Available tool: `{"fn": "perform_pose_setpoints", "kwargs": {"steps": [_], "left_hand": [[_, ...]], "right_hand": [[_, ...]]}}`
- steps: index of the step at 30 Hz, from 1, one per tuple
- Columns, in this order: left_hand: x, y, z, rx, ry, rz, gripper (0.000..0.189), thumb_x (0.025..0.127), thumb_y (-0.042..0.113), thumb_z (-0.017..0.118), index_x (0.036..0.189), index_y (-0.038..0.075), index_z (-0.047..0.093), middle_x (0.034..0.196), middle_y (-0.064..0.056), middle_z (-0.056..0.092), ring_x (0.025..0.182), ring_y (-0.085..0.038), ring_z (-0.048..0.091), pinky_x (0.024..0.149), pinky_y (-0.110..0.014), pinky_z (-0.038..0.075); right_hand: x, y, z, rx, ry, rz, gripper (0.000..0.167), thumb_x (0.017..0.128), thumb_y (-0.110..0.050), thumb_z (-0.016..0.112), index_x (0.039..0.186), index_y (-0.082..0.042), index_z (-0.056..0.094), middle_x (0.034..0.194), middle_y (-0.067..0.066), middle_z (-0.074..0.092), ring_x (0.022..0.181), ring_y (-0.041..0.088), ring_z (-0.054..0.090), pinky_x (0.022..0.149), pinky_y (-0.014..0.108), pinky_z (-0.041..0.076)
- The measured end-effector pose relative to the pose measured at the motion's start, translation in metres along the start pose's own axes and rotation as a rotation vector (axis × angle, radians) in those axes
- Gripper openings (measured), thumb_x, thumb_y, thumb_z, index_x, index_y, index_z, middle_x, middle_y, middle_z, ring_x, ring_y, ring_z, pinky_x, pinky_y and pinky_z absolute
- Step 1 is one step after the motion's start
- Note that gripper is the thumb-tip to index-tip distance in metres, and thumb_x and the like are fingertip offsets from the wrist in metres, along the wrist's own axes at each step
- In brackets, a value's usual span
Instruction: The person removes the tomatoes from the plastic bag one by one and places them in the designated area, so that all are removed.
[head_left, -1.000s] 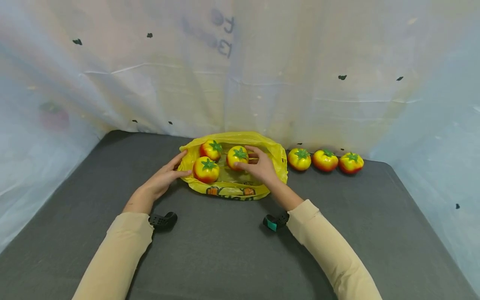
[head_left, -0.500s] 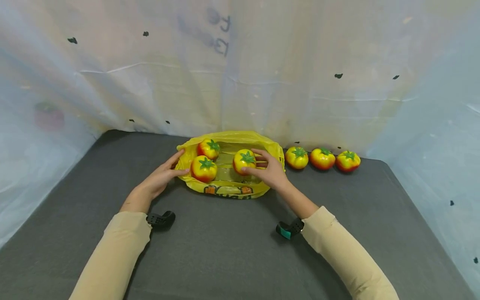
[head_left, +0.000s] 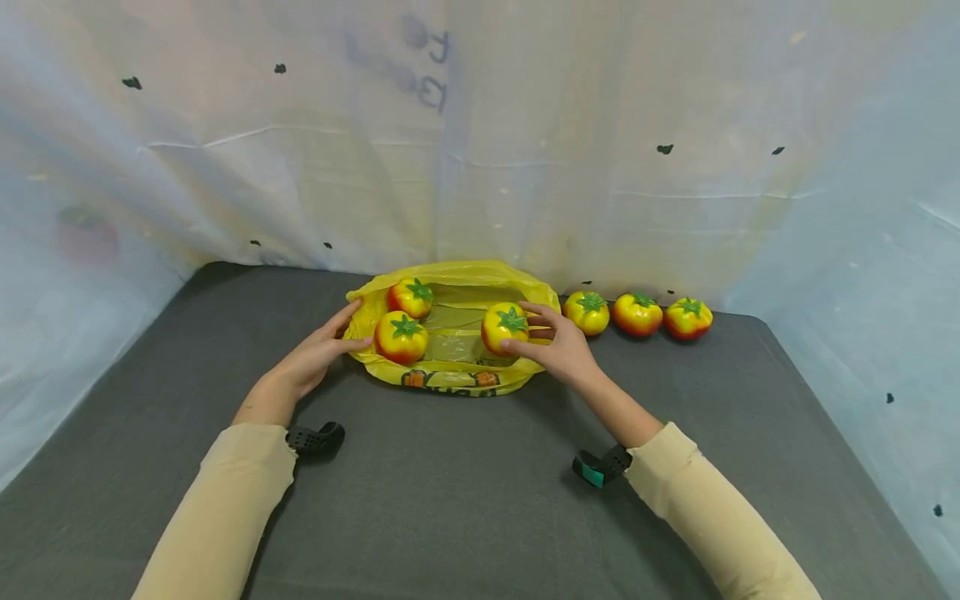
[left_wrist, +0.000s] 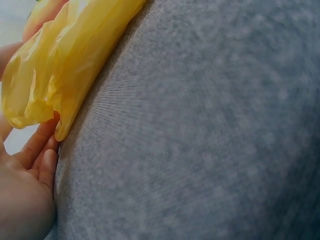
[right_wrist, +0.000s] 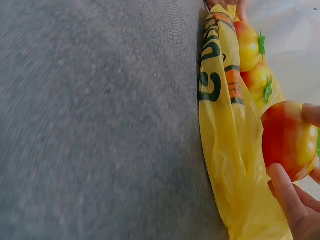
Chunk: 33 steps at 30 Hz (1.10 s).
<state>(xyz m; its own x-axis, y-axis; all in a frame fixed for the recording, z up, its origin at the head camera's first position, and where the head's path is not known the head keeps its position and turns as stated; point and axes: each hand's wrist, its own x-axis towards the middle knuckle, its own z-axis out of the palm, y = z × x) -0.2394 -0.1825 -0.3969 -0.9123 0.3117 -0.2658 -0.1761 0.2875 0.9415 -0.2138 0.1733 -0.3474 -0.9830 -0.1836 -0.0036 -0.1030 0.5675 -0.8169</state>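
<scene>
A yellow plastic bag (head_left: 453, 337) lies with its mouth open near the back wall. Inside, on its left side, sit two red-and-yellow tomatoes with green leafy tops, a rear tomato (head_left: 409, 297) and a front tomato (head_left: 401, 337). My left hand (head_left: 309, 358) holds the bag's left end, thumb at the front and fingers at the rim. Over the bag's right half, my right hand (head_left: 558, 343) grips a third tomato (head_left: 505, 327) between thumb and fingers. The right wrist view shows this tomato (right_wrist: 287, 140) beside the bag's rim. Whether it touches the bag's bottom cannot be told.
Right of the bag, along the back edge, stand three more tomatoes: a near one (head_left: 587, 312), a middle one (head_left: 637, 316) and a far one (head_left: 687, 318). Pale sheeting (head_left: 525, 167) encloses the dark grey table (head_left: 450, 492) at the back and sides.
My right hand has moved right with its tomato, from mid-bag towards the bag's right side. The left hand stays at the bag's left end. The whole view has shifted slightly.
</scene>
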Motion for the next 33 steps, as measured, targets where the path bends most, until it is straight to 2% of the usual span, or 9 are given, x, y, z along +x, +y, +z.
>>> {"fn": "perform_pose_setpoints", "kwargs": {"steps": [10, 19, 27, 33], "left_hand": [[0.0, -0.001, -0.001, -0.002, 0.009, -0.017, 0.093, 0.092, 0.043, 0.062, 0.154, 0.034, -0.007, 0.16, -0.004, -0.018, 0.146, -0.032, -0.017, 0.111, -0.066, -0.005], [0.0, -0.002, -0.002, -0.006, -0.001, -0.002, 0.092, 0.093, 0.042, 0.061, 0.154, 0.033, -0.007, 0.16, -0.004, -0.018, 0.146, -0.032, -0.018, 0.111, -0.066, -0.006], [0.0, -0.003, -0.003, -0.004, -0.003, 0.004, 0.092, 0.093, 0.041, 0.061, 0.154, 0.032, -0.007, 0.16, -0.003, -0.018, 0.146, -0.031, -0.019, 0.111, -0.066, -0.008], [0.0, -0.001, -0.003, -0.007, -0.003, 0.002, 0.091, 0.093, 0.04, 0.061, 0.154, 0.033, -0.007, 0.16, -0.003, -0.018, 0.146, -0.031, -0.019, 0.111, -0.066, -0.008]], "right_hand": [[-0.009, 0.007, -0.019, 0.0, 0.009, 0.032, 0.07, 0.083, -0.036, 0.075, 0.144, -0.02, 0.044, 0.14, 0.015, 0.048, 0.125, 0.034, 0.051, 0.099, 0.049, 0.045], [-0.016, 0.014, -0.044, -0.005, 0.059, 0.039, 0.069, 0.084, -0.034, 0.074, 0.144, -0.019, 0.044, 0.139, 0.015, 0.049, 0.125, 0.035, 0.052, 0.098, 0.05, 0.046], [-0.019, 0.021, -0.054, -0.013, 0.067, 0.045, 0.07, 0.084, -0.036, 0.074, 0.144, -0.018, 0.045, 0.139, 0.017, 0.049, 0.125, 0.036, 0.052, 0.099, 0.05, 0.046], [-0.023, 0.025, -0.062, -0.021, 0.071, 0.06, 0.071, 0.084, -0.039, 0.074, 0.145, -0.019, 0.044, 0.144, 0.014, 0.046, 0.126, 0.035, 0.05, 0.1, 0.051, 0.044]]}}
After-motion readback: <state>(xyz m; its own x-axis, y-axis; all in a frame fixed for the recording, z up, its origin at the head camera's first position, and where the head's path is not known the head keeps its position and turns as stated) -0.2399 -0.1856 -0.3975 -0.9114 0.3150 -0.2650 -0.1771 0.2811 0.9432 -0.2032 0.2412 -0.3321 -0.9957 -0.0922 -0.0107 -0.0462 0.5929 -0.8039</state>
